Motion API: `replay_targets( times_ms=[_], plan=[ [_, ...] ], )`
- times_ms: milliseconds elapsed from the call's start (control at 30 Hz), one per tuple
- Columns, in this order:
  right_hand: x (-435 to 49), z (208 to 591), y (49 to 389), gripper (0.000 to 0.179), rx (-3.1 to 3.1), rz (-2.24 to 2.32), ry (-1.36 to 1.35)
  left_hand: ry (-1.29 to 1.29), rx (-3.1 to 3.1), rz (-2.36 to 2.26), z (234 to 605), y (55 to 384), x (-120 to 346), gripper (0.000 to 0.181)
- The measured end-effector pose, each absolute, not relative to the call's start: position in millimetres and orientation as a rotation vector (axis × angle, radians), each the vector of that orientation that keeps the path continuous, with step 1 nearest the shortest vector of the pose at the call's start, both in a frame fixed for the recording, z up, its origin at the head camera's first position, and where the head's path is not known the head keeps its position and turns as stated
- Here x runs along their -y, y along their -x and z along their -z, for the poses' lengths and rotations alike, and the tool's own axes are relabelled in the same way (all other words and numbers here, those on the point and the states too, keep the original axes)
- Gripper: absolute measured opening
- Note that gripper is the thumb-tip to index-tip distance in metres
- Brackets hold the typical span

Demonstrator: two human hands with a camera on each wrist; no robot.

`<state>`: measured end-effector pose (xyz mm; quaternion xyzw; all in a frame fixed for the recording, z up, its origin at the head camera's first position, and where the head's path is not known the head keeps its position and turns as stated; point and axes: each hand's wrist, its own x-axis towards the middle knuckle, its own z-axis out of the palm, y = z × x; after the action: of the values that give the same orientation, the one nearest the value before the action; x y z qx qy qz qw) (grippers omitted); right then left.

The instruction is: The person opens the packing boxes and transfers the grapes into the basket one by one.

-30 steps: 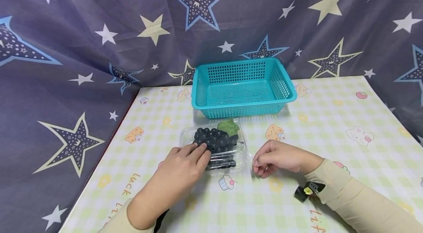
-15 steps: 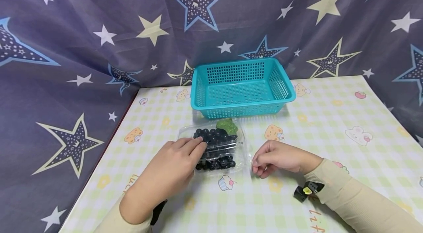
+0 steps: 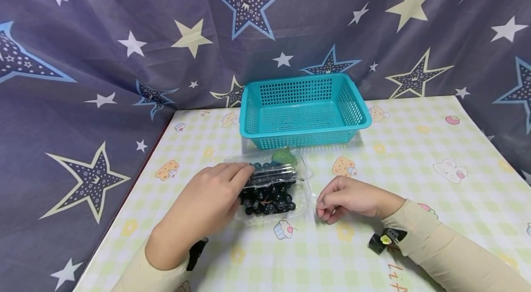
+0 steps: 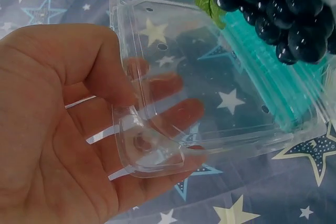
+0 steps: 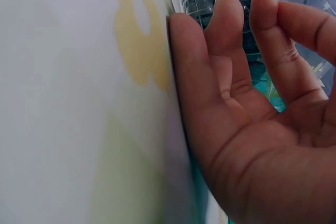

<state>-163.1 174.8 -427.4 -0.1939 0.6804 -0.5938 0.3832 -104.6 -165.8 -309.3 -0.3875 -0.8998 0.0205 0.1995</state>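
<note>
A clear plastic clamshell box (image 3: 302, 195) of dark grapes (image 3: 269, 203) lies on the table. My left hand (image 3: 203, 197) pinches the left side of its lid (image 4: 226, 80), thumb on one face and fingers behind the see-through plastic. The lid stands tilted up over the grapes. Through it a green leaf (image 3: 284, 156) shows in the head view. My right hand (image 3: 352, 197) rests on its side on the table, right of the box, fingers loosely bent. The right wrist view shows its thumb tip near the index finger (image 5: 265, 11), with nothing visible between them.
A teal perforated basket (image 3: 304, 134) stands just behind the box, with nothing in it. A printed checked cloth (image 3: 415, 144) covers the table. Star-patterned fabric (image 3: 166, 15) hangs behind and along the left side.
My left hand has raised the lid and moved slightly up and left with it, uncovering the grapes at the front. The right hand has stayed in place.
</note>
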Motion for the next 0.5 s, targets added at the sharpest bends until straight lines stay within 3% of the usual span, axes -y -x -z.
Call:
replay_targets(
  times_ms=[500],
  plan=[
    [-174,427,163,0.023,-1.737,1.511,0.507,0.981,2.436,-0.076,290,123,174,0.043]
  ],
)
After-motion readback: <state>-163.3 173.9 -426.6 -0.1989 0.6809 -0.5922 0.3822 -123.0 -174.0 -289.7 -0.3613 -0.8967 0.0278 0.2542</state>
